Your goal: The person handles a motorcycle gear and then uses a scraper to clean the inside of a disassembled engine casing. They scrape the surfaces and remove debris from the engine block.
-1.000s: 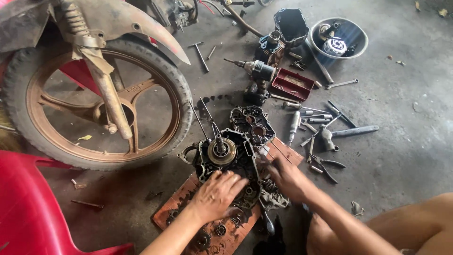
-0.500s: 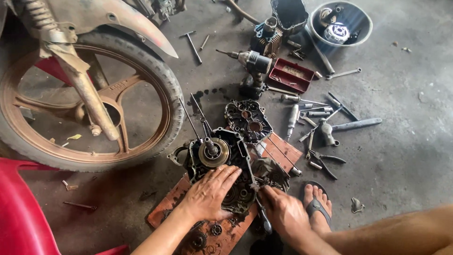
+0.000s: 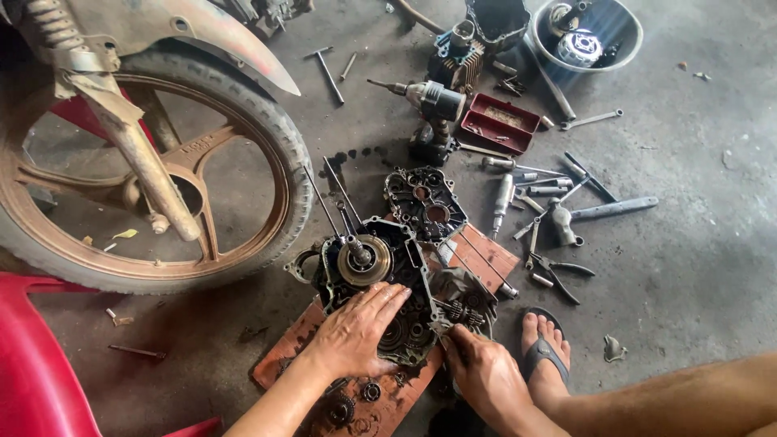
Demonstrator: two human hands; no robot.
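A greasy engine crankcase half (image 3: 376, 275) lies on a reddish wooden board (image 3: 477, 255) on the concrete floor. My left hand (image 3: 356, 332) rests flat on the lower part of the case, fingers spread over its gears. My right hand (image 3: 481, 376) is at the case's lower right edge, its fingers pinched on a small gear part (image 3: 463, 311) beside a dirty rag. A second crankcase cover (image 3: 425, 202) lies just beyond, away from both hands. Loose gears (image 3: 348, 405) sit on the board near my left wrist.
A motorcycle wheel (image 3: 137, 162) stands at the left, with a red plastic chair (image 3: 40, 364) below it. A cordless drill (image 3: 429, 101), red tray (image 3: 500, 123), metal bowl (image 3: 587, 36) and scattered wrenches and pliers (image 3: 558, 210) lie behind and right. My sandalled foot (image 3: 546, 352) is beside the board.
My right hand has come down from the case's upper right to its lower right edge. My left hand has stayed on the case. The view has shifted slightly.
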